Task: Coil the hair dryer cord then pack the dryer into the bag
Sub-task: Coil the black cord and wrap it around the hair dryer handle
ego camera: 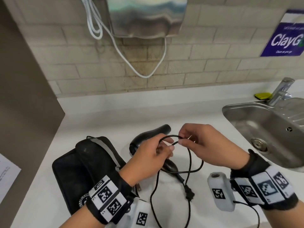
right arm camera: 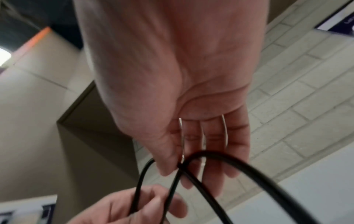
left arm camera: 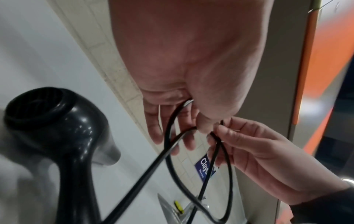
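A black hair dryer (ego camera: pixel 148 136) lies on the white counter (ego camera: pixel 98 116), its rear grille toward the left wrist view (left arm camera: pixel 57 121). To its left lies a black bag (ego camera: pixel 79 170). The dryer's black cord (ego camera: pixel 190 162) is lifted into loops above the dryer. My left hand (ego camera: pixel 169 145) holds the loops between thumb and curled fingers (left arm camera: pixel 191 128). My right hand (ego camera: pixel 181 139) pinches the cord between thumb and forefinger right beside it (right arm camera: pixel 181 166). The rest of the cord trails down to the plug (ego camera: pixel 189 193) on the counter near the front edge.
A steel sink (ego camera: pixel 246 109) with a faucet (ego camera: pixel 281 91) and a yellow sponge (ego camera: pixel 263 95) is at the right. A metal wall unit (ego camera: pixel 144 17) with a hanging white cable (ego camera: pixel 144 74) is above. A brown panel (ego camera: pixel 24 96) bounds the left, with a paper sheet (ego camera: pixel 6 175) below it.
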A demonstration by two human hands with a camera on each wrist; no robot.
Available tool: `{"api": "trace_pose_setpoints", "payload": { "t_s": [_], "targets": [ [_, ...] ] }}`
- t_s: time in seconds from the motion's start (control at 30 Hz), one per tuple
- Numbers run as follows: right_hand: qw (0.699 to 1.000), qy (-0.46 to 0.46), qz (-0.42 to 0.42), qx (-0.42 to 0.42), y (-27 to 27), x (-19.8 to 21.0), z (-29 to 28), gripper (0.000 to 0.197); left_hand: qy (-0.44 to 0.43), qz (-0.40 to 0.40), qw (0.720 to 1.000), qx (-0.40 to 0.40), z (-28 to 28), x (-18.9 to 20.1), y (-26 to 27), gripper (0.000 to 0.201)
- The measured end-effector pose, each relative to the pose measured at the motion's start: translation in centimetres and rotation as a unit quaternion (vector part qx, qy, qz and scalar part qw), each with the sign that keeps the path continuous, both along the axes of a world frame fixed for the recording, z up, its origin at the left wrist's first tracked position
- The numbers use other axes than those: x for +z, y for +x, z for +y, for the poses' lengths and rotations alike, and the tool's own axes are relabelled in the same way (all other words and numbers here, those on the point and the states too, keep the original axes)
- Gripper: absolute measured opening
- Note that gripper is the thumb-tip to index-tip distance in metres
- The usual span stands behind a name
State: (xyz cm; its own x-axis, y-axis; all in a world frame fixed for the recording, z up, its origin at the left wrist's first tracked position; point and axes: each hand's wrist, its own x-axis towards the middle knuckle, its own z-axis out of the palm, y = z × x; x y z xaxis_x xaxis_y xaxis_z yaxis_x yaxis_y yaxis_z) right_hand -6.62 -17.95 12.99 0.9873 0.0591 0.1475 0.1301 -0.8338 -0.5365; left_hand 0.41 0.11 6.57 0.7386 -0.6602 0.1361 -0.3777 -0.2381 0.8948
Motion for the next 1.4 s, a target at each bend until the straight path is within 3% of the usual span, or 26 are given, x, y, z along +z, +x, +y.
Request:
{"api": "trace_pose_setpoints", "payload": {
  "t_s": [0.07, 0.2, 0.33, 0.43, 0.53, 0.67, 0.73, 0.83, 0.87, 0.97, 1.07, 1.13, 1.23, 1.3, 1.37, 1.4],
  "targets": [
    [0.998, 0.068, -0.007, -0.01, 0.0, 0.9, 0.6, 0.01, -0.05, 0.02, 0.998, 0.013, 0.7, 1.1, -0.1, 0.017],
    [0.972, 0.231, 0.004, -0.031, 0.3, 1.4, 0.5, 0.01, -0.126, 0.145, 0.981, 0.02, 2.6, 3.5, 0.0, 0.026],
    [0.941, 0.33, -0.04, -0.063, 0.5, 2.0, 0.6, 0.012, -0.237, 0.267, 0.934, -0.009, 4.3, 4.7, 0.5, 0.017],
    [0.925, 0.359, -0.107, -0.067, 0.1, 3.3, 1.1, 0.013, -0.282, 0.305, 0.91, -0.006, 5.0, 4.7, 0.9, 0.011],
    [0.912, 0.38, -0.146, -0.05, -0.3, 4.7, 1.9, 0.012, -0.23, 0.266, 0.936, 0.018, 5.1, 4.6, 0.5, 0.019],
    [0.891, 0.438, -0.109, -0.051, -0.3, 6.3, 3.0, 0.011, -0.154, 0.155, 0.975, 0.037, 4.6, 4.4, -0.3, 0.011],
    [0.839, 0.54, -0.03, -0.06, -0.2, 7.3, 3.3, 0.01, -0.126, 0.122, 0.983, 0.049, 4.4, 4.4, -0.6, 0.01],
    [0.701, 0.705, 0.09, -0.058, -0.3, 8.8, 3.1, 0.009, -0.136, 0.128, 0.981, 0.052, 4.5, 4.8, -1.1, 0.007],
    [0.694, 0.711, 0.096, -0.06, -0.4, 9.1, 2.8, 0.011, -0.145, 0.137, 0.978, 0.056, 4.6, 4.8, -1.1, 0.008],
    [0.741, 0.659, 0.091, -0.09, -0.8, 9.0, 1.6, 0.018, -0.163, 0.137, 0.974, 0.081, 5.6, 4.8, -0.6, 0.009],
    [0.735, 0.657, 0.132, -0.103, -1.4, 8.4, 0.3, 0.035, -0.114, 0.058, 0.988, 0.084, 6.8, 4.5, 0.0, 0.01],
    [0.711, 0.68, 0.149, -0.093, -1.6, 8.0, -0.4, 0.048, -0.078, 0.007, 0.992, 0.097, 7.2, 4.2, 0.0, 0.014],
    [0.608, 0.784, 0.126, -0.029, -1.2, 6.5, -0.1, 0.071, -0.053, -0.075, 0.988, 0.128, 6.4, 3.5, -0.6, 0.018],
    [0.552, 0.83, 0.079, -0.008, -0.7, 5.5, 0.9, 0.068, -0.054, -0.098, 0.986, 0.125, 5.2, 2.7, -1.5, 0.017],
    [0.543, 0.838, 0.053, -0.019, -0.4, 5.0, 2.0, 0.046, -0.013, -0.15, 0.982, 0.112, 3.8, 1.8, -2.2, 0.022],
    [0.568, 0.821, 0.047, -0.034, -0.3, 5.0, 2.2, 0.032, 0.01, -0.159, 0.982, 0.104, 3.5, 1.5, -2.3, 0.026]
  ]
}}
